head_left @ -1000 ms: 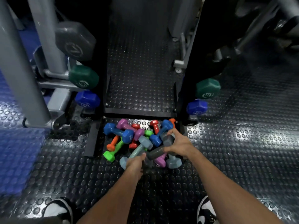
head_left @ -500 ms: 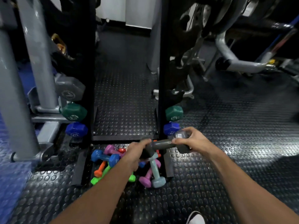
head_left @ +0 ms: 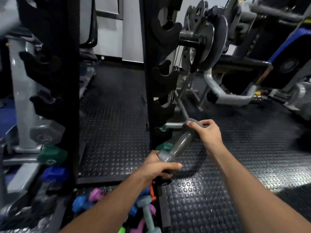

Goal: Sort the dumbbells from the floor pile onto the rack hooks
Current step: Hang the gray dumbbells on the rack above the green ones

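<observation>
Lifted higher than half a second ago, the grey dumbbell (head_left: pixel 180 146) now tilts up toward the right rack post (head_left: pixel 148 81), clear of the floor pile (head_left: pixel 144 211). Left hand (head_left: pixel 156 167) clenches its lower head; right hand (head_left: pixel 207 132) curls over the upper head. Black hooks (head_left: pixel 165 78) on that post look empty, though blur makes this uncertain. On the left post, grey (head_left: pixel 46 134), green (head_left: pixel 52 155) and blue (head_left: pixel 53 173) dumbbells sit racked. Studded black rubber floor (head_left: pixel 114 132) spreads among gym machines (head_left: pixel 207 39).
</observation>
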Available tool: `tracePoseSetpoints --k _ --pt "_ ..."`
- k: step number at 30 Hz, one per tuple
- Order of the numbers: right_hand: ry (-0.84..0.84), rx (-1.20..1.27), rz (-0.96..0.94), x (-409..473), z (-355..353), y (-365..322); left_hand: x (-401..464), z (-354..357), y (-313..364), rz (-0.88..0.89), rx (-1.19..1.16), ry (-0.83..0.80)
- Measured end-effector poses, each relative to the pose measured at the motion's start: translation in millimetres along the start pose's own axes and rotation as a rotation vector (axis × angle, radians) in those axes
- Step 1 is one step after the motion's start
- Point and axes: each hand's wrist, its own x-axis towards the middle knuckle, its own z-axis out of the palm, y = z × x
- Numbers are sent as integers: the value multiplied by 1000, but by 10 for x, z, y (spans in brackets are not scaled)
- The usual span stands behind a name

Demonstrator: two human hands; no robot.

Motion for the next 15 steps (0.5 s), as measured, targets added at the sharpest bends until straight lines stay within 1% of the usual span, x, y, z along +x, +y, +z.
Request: tracePoseSetpoints --k 2,5,9,13,15 --pt "-7 8 9 129 109 -22 92 81 -36 21 25 36" --pt "-57 99 34 393 246 -49 211 232 3 52 9 135" --pt "-134 201 47 615 389 -188 370 300 166 72 -8 206" --pt "-151 203 36 798 548 -231 499 290 282 107 90 254" --pt "-152 178 23 888 595 -209 555 328 328 109 79 269"
